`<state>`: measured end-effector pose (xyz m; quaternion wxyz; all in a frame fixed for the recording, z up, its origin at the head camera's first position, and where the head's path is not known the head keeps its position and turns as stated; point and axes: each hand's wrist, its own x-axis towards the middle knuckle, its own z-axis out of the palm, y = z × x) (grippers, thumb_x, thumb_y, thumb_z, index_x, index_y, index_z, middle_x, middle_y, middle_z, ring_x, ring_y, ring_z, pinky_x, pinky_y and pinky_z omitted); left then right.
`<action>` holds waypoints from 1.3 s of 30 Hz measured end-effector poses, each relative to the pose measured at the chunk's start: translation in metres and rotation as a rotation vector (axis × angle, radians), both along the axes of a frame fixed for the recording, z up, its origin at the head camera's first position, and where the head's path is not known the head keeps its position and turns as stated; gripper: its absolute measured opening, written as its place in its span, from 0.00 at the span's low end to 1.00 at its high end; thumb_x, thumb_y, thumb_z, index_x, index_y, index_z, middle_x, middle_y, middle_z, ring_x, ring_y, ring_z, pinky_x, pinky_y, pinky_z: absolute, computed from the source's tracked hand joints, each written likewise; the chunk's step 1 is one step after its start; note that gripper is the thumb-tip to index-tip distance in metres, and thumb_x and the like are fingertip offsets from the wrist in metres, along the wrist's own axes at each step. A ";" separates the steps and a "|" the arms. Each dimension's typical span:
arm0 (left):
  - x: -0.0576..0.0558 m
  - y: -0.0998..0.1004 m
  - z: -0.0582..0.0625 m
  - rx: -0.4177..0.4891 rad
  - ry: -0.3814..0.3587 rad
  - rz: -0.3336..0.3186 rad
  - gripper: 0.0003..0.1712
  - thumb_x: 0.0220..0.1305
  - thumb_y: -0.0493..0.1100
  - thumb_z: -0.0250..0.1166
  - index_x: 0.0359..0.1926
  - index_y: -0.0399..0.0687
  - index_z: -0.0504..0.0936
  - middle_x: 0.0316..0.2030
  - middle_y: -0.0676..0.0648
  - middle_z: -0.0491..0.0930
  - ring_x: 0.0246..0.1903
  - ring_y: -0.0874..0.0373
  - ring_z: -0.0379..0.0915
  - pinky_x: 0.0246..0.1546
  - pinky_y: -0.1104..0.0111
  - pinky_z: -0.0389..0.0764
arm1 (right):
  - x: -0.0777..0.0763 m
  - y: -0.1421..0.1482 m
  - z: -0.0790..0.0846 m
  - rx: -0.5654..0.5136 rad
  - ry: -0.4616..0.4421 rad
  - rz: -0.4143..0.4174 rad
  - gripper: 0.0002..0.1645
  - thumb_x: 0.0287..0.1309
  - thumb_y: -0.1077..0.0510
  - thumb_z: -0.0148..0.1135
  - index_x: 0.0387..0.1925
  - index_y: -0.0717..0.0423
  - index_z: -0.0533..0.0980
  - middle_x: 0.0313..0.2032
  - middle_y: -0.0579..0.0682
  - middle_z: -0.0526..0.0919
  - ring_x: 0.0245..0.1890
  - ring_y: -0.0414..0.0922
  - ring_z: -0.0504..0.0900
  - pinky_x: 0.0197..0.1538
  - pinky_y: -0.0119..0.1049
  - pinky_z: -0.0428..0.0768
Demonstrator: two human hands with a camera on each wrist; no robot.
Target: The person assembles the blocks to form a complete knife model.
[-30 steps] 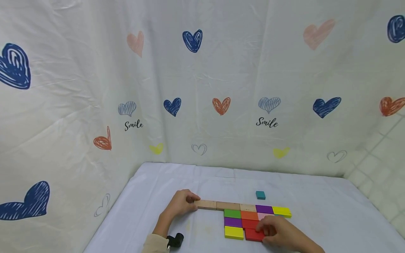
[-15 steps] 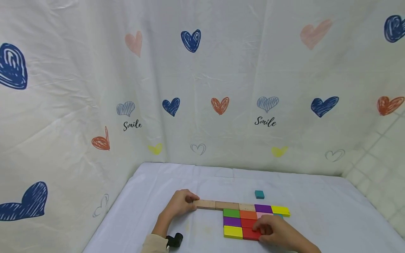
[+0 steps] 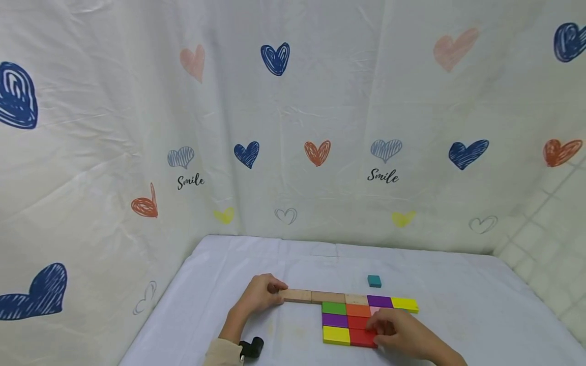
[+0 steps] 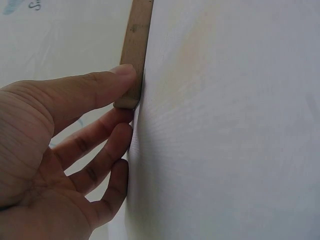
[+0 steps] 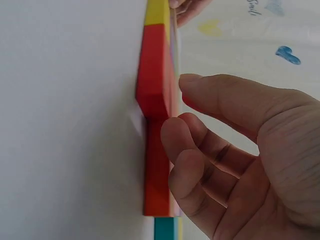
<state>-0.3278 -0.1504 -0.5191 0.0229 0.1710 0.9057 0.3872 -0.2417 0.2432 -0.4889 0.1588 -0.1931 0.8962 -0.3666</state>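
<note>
My left hand pinches the left end of a plain wooden block, thumb on its near side in the left wrist view. More wooden blocks continue that row to a purple and a yellow block. Below it lie rows of coloured blocks. A red block is at the front right, flush beside a yellow block. My right hand hovers at its right side and partly hides the blocks behind. In the right wrist view, thumb and loosely bent fingers are spread apart, holding nothing.
A teal block lies alone behind the rows; another teal block shows in the right wrist view. A black object sits by the left wrist. A curtain with printed hearts rises behind the white-covered table.
The front red block has slid left against the yellow one, closing the small gap. My right hand moved left with it, then its thumb came away. My left hand holds still.
</note>
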 end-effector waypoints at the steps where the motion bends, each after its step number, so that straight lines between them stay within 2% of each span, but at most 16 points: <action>1: 0.000 0.000 0.000 0.002 0.001 0.000 0.17 0.51 0.36 0.78 0.44 0.52 0.92 0.37 0.51 0.85 0.37 0.60 0.76 0.36 0.68 0.76 | 0.000 0.002 0.002 -0.003 0.018 -0.005 0.12 0.57 0.53 0.75 0.43 0.48 0.84 0.31 0.45 0.79 0.30 0.38 0.74 0.32 0.28 0.75; 4: 0.000 -0.001 0.001 0.002 0.006 0.003 0.17 0.51 0.36 0.78 0.44 0.52 0.92 0.37 0.51 0.85 0.37 0.60 0.76 0.36 0.69 0.76 | -0.002 0.008 0.008 -0.023 0.076 -0.042 0.13 0.59 0.53 0.73 0.46 0.50 0.83 0.33 0.45 0.80 0.31 0.37 0.75 0.33 0.28 0.77; 8: 0.000 -0.002 0.003 0.000 0.014 0.005 0.16 0.52 0.36 0.78 0.44 0.53 0.92 0.37 0.52 0.85 0.37 0.59 0.77 0.36 0.69 0.76 | -0.008 0.013 0.016 -0.045 0.138 -0.162 0.16 0.60 0.53 0.72 0.49 0.51 0.83 0.39 0.48 0.83 0.34 0.39 0.76 0.34 0.30 0.80; 12: 0.001 -0.004 0.003 -0.010 0.018 0.007 0.16 0.51 0.36 0.78 0.43 0.53 0.92 0.37 0.52 0.85 0.38 0.58 0.77 0.37 0.68 0.77 | -0.021 0.014 0.021 -0.056 0.199 -0.273 0.17 0.60 0.54 0.72 0.51 0.51 0.82 0.44 0.50 0.84 0.39 0.42 0.79 0.37 0.29 0.82; 15: 0.000 -0.006 0.004 -0.012 0.024 0.003 0.17 0.51 0.35 0.78 0.43 0.53 0.92 0.37 0.52 0.85 0.37 0.58 0.77 0.36 0.68 0.77 | -0.037 0.016 0.022 -0.048 0.241 -0.296 0.19 0.61 0.56 0.71 0.53 0.51 0.81 0.47 0.52 0.84 0.41 0.43 0.80 0.39 0.29 0.82; 19: -0.002 -0.007 0.004 -0.004 0.034 -0.002 0.17 0.50 0.35 0.78 0.43 0.52 0.92 0.36 0.52 0.84 0.37 0.58 0.77 0.36 0.68 0.77 | -0.061 0.023 0.021 -0.032 0.236 -0.272 0.23 0.61 0.58 0.71 0.57 0.52 0.79 0.52 0.58 0.82 0.43 0.45 0.81 0.40 0.32 0.83; 22: -0.003 -0.005 0.004 -0.008 0.037 -0.004 0.17 0.51 0.35 0.78 0.43 0.53 0.92 0.36 0.52 0.84 0.37 0.59 0.76 0.36 0.69 0.75 | -0.079 0.029 0.018 -0.029 0.191 -0.238 0.26 0.60 0.59 0.72 0.59 0.54 0.78 0.55 0.61 0.80 0.44 0.46 0.80 0.41 0.34 0.84; 27: -0.003 -0.004 0.004 -0.013 0.035 -0.002 0.17 0.51 0.36 0.78 0.43 0.54 0.92 0.35 0.52 0.83 0.36 0.59 0.74 0.35 0.68 0.74 | -0.102 0.036 0.008 -0.012 0.114 -0.202 0.30 0.58 0.60 0.73 0.62 0.55 0.77 0.54 0.61 0.81 0.41 0.46 0.80 0.42 0.38 0.84; 32: -0.001 -0.002 0.002 -0.007 0.024 0.004 0.16 0.51 0.35 0.78 0.43 0.54 0.92 0.35 0.52 0.83 0.36 0.58 0.74 0.35 0.68 0.74 | -0.113 0.041 0.000 -0.007 0.048 -0.190 0.32 0.55 0.62 0.74 0.62 0.56 0.77 0.51 0.58 0.81 0.40 0.47 0.80 0.45 0.44 0.85; 39: 0.001 0.000 0.000 0.005 0.008 0.010 0.17 0.50 0.35 0.78 0.43 0.54 0.92 0.35 0.52 0.83 0.35 0.58 0.73 0.34 0.69 0.73 | -0.119 0.043 -0.011 -0.002 0.025 -0.190 0.35 0.51 0.63 0.76 0.62 0.56 0.77 0.49 0.56 0.81 0.41 0.48 0.78 0.45 0.43 0.84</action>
